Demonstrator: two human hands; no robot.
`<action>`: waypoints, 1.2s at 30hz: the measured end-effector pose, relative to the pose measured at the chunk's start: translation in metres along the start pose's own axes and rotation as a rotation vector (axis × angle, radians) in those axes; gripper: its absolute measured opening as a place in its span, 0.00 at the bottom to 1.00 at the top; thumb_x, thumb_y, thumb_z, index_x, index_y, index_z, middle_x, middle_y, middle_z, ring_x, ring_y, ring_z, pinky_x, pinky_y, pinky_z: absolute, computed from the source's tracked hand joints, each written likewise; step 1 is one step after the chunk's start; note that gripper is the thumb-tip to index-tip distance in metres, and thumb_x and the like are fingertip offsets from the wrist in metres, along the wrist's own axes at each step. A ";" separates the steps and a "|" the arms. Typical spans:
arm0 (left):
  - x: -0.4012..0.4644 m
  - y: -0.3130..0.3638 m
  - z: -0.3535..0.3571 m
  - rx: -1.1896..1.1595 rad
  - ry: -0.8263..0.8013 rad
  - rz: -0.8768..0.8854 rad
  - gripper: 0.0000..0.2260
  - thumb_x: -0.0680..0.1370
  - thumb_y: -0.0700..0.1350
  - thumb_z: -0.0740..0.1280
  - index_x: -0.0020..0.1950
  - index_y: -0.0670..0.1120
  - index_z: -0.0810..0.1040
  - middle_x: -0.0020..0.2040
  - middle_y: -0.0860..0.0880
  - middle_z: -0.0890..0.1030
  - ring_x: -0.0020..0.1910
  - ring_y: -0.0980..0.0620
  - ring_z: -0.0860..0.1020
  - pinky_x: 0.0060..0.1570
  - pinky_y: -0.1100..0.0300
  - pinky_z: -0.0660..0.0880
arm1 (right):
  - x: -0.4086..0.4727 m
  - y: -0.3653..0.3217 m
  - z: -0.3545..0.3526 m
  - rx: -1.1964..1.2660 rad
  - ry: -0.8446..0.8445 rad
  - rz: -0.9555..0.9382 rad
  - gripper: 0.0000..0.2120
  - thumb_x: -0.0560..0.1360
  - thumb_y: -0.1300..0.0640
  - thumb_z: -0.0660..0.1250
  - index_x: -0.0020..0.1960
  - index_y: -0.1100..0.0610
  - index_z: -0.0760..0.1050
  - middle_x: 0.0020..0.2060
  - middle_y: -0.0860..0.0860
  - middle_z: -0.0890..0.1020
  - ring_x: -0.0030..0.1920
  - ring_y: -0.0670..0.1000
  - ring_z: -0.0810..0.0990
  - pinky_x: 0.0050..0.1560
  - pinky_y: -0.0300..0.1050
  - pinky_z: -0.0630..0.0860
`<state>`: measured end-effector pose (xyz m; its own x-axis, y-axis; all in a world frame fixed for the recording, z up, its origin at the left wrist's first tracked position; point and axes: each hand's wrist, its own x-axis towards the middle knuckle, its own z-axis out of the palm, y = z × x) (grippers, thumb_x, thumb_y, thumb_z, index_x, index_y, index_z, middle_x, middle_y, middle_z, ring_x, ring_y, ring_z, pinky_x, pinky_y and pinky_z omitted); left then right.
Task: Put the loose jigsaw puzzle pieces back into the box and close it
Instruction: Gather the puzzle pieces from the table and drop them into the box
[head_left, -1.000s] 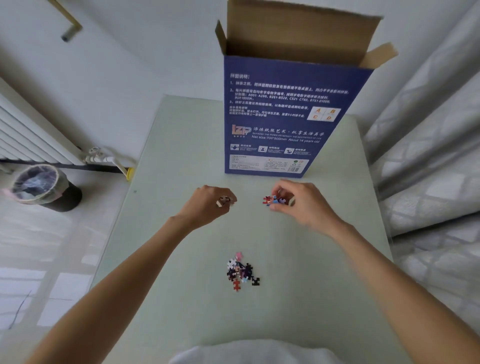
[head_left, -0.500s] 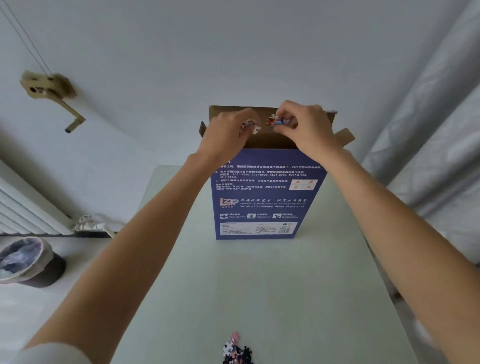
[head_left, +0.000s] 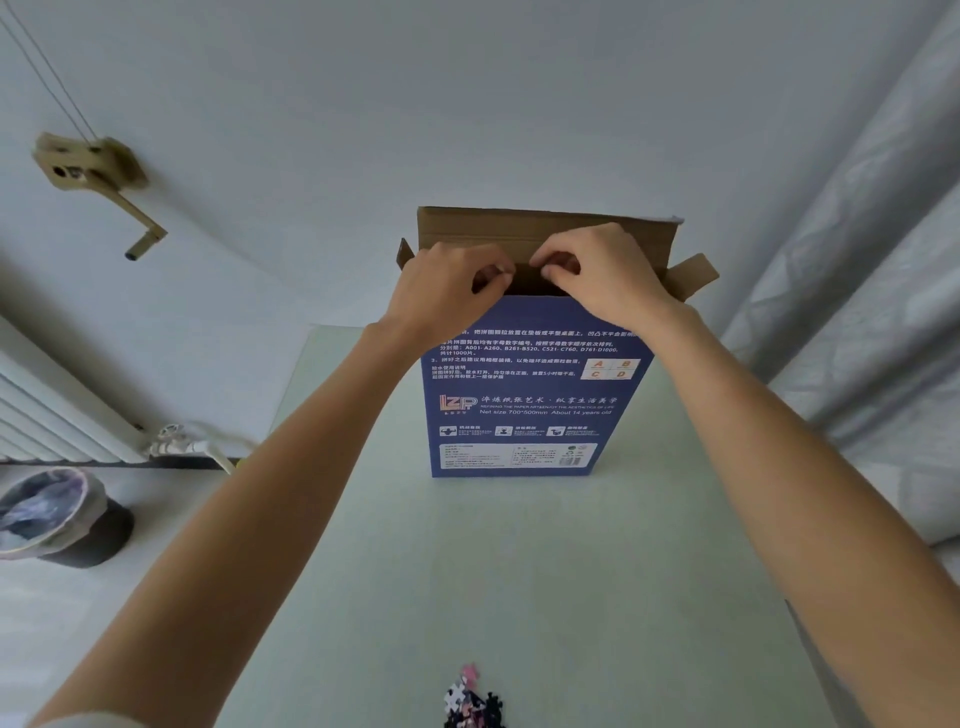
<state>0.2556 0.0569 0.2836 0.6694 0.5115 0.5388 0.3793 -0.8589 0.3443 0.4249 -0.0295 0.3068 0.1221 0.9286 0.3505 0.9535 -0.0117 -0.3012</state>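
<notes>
The blue puzzle box (head_left: 524, 405) stands upright at the far side of the table with its brown top flaps (head_left: 545, 228) open. Both hands are over the box's opening. My left hand (head_left: 447, 288) has its fingers curled, and a small pale puzzle piece (head_left: 501, 268) shows at the fingertips. My right hand (head_left: 602, 275) is beside it, thumb and fingers curled together; what they hold is hidden. A small pile of loose puzzle pieces (head_left: 470, 699) lies on the table at the bottom edge of the view.
The pale green table (head_left: 519, 571) runs from me to the wall. A radiator (head_left: 47, 415) and a lined waste bin (head_left: 52, 514) are on the floor to the left. A grey quilted cover (head_left: 872, 364) lies on the right.
Both hands rose from the table with pieces to the box top. In the last half second they dropped slightly into the opening, and the coloured pieces in my right hand are out of sight.
</notes>
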 end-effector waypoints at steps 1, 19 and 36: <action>-0.004 0.000 0.000 -0.006 0.070 0.040 0.07 0.76 0.45 0.64 0.50 0.49 0.81 0.41 0.54 0.83 0.41 0.54 0.80 0.39 0.55 0.77 | -0.007 -0.003 0.004 0.010 0.077 -0.024 0.09 0.76 0.59 0.64 0.54 0.55 0.80 0.48 0.50 0.83 0.44 0.46 0.78 0.47 0.40 0.75; -0.336 0.026 0.118 -0.058 -0.941 -0.495 0.37 0.70 0.57 0.71 0.74 0.52 0.58 0.69 0.49 0.66 0.66 0.48 0.64 0.62 0.53 0.69 | -0.332 -0.043 0.221 0.235 -0.742 0.417 0.19 0.71 0.58 0.69 0.61 0.55 0.71 0.52 0.50 0.74 0.53 0.51 0.75 0.50 0.40 0.68; -0.409 0.049 0.135 -0.193 -0.734 -0.598 0.20 0.69 0.44 0.74 0.59 0.51 0.76 0.54 0.49 0.75 0.53 0.49 0.74 0.51 0.62 0.68 | -0.353 -0.069 0.248 0.194 -0.754 0.247 0.17 0.71 0.58 0.70 0.58 0.56 0.69 0.51 0.52 0.77 0.51 0.54 0.77 0.46 0.46 0.73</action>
<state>0.0870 -0.1978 -0.0236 0.6570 0.6631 -0.3586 0.7193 -0.4090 0.5615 0.2481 -0.2649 -0.0162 0.0385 0.9086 -0.4159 0.8501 -0.2485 -0.4643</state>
